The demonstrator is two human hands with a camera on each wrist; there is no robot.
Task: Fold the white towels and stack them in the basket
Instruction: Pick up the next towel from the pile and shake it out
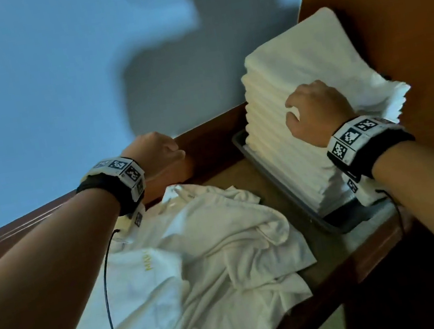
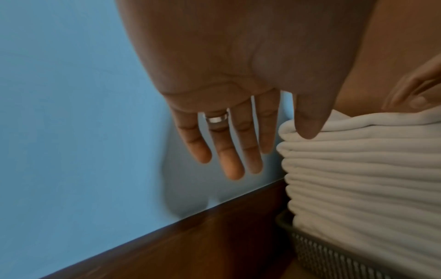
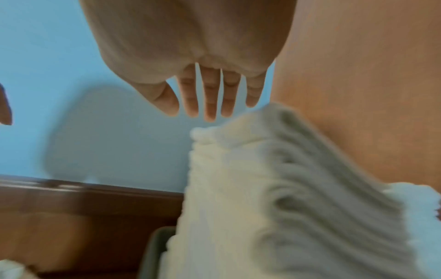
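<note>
- The worktop is dark reddish-brown wood with a raised rail along its far edge, against a blue wall.
- A grey mesh basket sits at the far right corner, holding a tall stack of folded white towels.
- A heap of loose white towels lies left of the basket, apparently just touching its near side.

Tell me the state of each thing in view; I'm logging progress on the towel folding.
Stack: folded towels, piled high above the basket rim, leaning toward the orange wall.
Basket: full, on the wooden surface.
Loose towels: unfolded, crumpled in a heap beside the basket.
Left hand: open, fingers straight, holding nothing.
Right hand: open, empty, over the stack.
</note>
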